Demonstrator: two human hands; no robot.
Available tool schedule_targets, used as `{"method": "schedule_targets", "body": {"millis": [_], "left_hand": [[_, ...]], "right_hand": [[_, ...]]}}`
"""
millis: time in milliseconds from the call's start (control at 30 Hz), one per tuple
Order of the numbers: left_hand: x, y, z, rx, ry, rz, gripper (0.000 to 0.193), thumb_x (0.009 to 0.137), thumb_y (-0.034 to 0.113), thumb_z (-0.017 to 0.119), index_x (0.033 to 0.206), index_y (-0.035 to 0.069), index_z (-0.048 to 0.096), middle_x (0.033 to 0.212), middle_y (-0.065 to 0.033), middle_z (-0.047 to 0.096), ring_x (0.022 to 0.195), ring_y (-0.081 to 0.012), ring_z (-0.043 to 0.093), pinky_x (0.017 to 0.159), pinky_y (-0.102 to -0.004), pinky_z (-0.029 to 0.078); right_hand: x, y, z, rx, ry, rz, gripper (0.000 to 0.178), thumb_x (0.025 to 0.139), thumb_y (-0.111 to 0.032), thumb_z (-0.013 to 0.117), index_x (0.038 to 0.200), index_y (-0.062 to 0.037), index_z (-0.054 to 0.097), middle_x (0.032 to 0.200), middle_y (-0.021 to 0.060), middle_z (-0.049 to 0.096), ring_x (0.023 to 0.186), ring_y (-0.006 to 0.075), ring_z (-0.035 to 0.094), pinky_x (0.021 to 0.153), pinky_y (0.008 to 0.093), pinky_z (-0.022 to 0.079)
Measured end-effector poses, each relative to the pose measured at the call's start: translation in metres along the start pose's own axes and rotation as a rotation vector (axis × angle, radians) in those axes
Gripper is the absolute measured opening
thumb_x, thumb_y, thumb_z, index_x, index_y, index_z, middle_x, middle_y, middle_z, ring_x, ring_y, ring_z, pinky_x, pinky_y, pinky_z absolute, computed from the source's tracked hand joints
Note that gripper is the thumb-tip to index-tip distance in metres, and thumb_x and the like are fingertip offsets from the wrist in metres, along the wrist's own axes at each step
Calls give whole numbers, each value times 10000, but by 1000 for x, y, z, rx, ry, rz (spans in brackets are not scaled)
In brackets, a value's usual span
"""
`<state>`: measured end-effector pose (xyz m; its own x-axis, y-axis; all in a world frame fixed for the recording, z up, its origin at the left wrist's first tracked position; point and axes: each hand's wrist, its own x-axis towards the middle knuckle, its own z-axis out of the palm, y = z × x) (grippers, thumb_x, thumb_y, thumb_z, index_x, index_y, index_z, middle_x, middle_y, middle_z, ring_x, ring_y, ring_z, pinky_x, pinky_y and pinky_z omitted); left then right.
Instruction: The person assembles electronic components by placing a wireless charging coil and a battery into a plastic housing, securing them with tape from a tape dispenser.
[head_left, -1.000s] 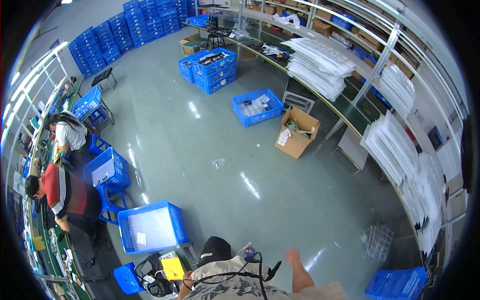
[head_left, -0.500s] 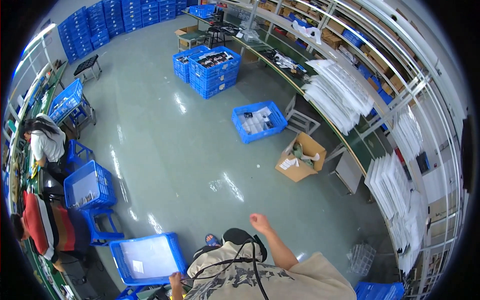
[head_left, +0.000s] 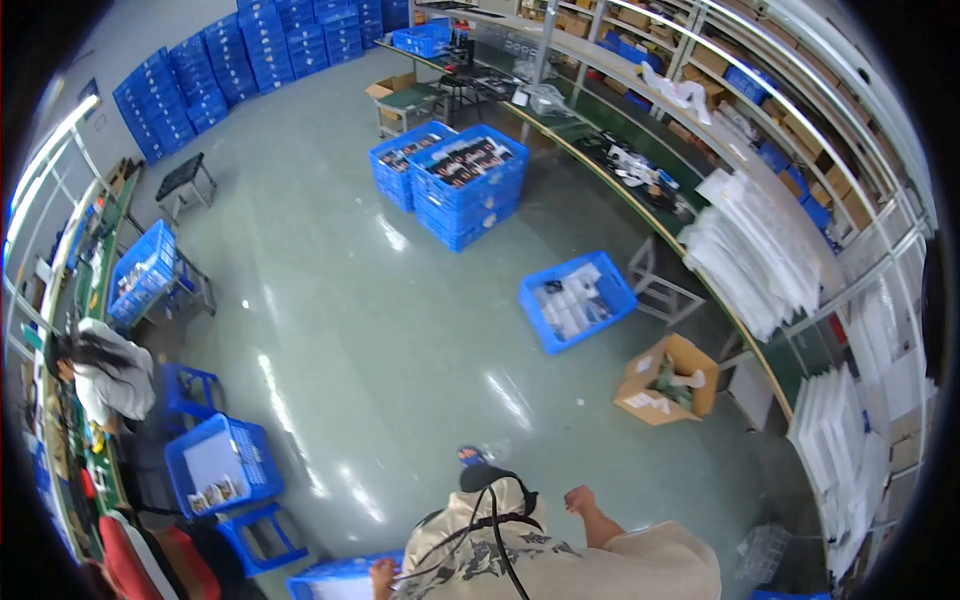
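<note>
Head view shows us a blue crate (head_left: 340, 571) at the lower edge just beside our left hand (head_left: 383, 577), whose grip we cannot tell, our right hand (head_left: 578, 500) empty with fingers loosely parted, and another crate (head_left: 262, 478) near the bench (head_left: 108, 235), probably for easy reach.

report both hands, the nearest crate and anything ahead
Left hand by lower-edge blue crate, grip unclear. Right hand over floor, nothing visible in it. Parts crate and open carton on floor ahead, rightward.
</note>
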<state>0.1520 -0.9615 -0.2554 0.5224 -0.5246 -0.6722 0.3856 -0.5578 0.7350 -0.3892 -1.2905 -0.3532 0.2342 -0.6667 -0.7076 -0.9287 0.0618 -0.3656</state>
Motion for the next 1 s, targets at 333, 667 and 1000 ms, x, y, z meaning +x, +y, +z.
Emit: {"method": "schedule_targets", "body": {"millis": [333,667,1000], "left_hand": [[104,65,19,271,434,-51,365,855,352,700,999,18,731,975,-186,743,921,-274,724,791,-372,558],[290,256,-122,-208,555,-449,287,822,235,650,991,18,736,794,-108,739,675,-175,715,651,-320,575],[487,517,-285,-55,744,-75,281,868,240,591,980,23,729,818,-103,749,765,-197,738,773,-335,570]], "right_hand": [[264,-548,-234,34,281,-423,214,876,-91,574,1007,-58,740,923,126,745,866,283,717,736,401,580],[371,-814,-175,-146,-7,-678,213,893,-127,651,1058,-13,722,846,99,746,735,155,692,663,317,543],[474,-845,-184,-306,-178,-405,243,814,-306,747,879,-72,760,786,94,735,767,219,721,694,386,578]]}}
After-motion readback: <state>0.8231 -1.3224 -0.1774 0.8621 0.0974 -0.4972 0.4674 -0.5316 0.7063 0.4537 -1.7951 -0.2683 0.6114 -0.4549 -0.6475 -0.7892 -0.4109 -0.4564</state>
